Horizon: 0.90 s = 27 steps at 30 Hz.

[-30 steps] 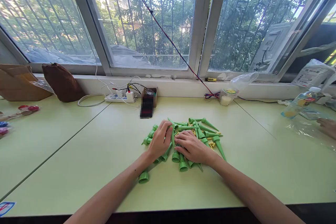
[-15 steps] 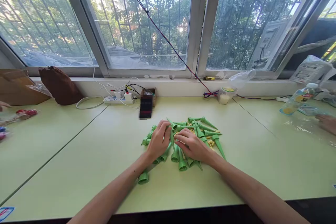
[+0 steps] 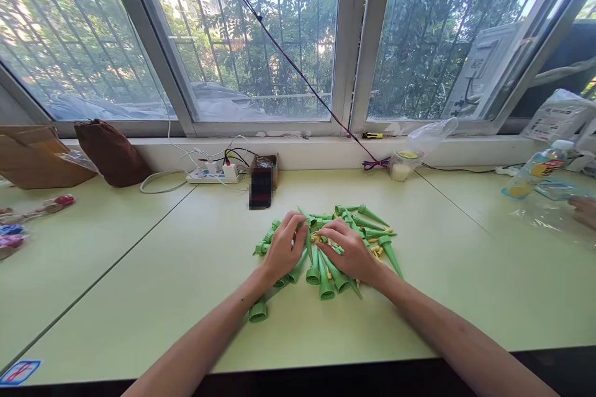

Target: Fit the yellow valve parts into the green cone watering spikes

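Note:
A heap of green plastic cone spikes (image 3: 367,226) mixed with small yellow parts (image 3: 378,250) lies on the pale green table (image 3: 139,273). My left hand (image 3: 283,247) rests on the heap's left side, fingers curled over a few spikes. My right hand (image 3: 352,249) lies on the heap's middle, fingers bent down into the spikes and yellow parts. Whether either hand grips a piece is hidden. One green spike (image 3: 257,310) lies apart beside my left forearm.
A small dark box (image 3: 262,185) and a power strip (image 3: 213,172) with cables stand behind the heap. Brown pouch (image 3: 110,152) and cardboard box (image 3: 28,156) at far left. Another person's hand (image 3: 585,209), a bottle (image 3: 535,175) and plastic bags at right.
My right hand has moved slightly away from me and to the right across the heap, uncovering spikes near me. My left hand barely shifted.

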Each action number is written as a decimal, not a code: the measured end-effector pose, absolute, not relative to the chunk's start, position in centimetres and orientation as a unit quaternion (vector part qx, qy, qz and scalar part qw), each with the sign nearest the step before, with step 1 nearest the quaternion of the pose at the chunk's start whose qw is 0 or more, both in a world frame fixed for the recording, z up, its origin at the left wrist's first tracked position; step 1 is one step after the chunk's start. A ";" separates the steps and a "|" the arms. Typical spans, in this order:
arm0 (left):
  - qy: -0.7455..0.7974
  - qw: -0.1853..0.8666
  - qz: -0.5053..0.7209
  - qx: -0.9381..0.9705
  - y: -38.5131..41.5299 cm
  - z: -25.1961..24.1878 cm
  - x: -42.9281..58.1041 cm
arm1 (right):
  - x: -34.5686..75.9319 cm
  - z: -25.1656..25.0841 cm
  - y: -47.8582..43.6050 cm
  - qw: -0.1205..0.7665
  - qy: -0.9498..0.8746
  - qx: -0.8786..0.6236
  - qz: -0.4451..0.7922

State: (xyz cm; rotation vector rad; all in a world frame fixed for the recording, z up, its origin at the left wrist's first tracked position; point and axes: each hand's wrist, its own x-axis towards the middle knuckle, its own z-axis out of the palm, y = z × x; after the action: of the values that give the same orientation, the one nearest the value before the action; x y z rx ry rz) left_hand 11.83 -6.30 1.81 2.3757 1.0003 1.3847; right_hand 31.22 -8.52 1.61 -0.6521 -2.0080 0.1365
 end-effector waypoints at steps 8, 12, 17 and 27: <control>0.323 0.107 0.464 0.818 -6.5 2.1 11.7 | 31.4 1.1 -8.5 0.511 -0.803 -0.297 0.080; 0.310 0.098 0.456 0.829 -6.5 2.3 11.4 | 31.5 0.9 -8.4 0.521 -0.791 -0.308 0.088; 0.329 0.139 0.477 0.803 -7.0 2.9 11.5 | 31.4 0.9 -8.5 0.531 -0.782 -0.315 0.092; 0.346 0.487 0.493 0.633 -7.5 3.2 12.6 | 31.1 1.6 -9.0 0.551 -0.762 -0.328 0.089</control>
State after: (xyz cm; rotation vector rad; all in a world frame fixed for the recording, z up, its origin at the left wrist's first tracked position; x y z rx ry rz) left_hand 12.58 -7.54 3.17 1.5396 0.8425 1.1980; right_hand 31.14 -8.97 1.57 -0.7769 -1.8030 0.2106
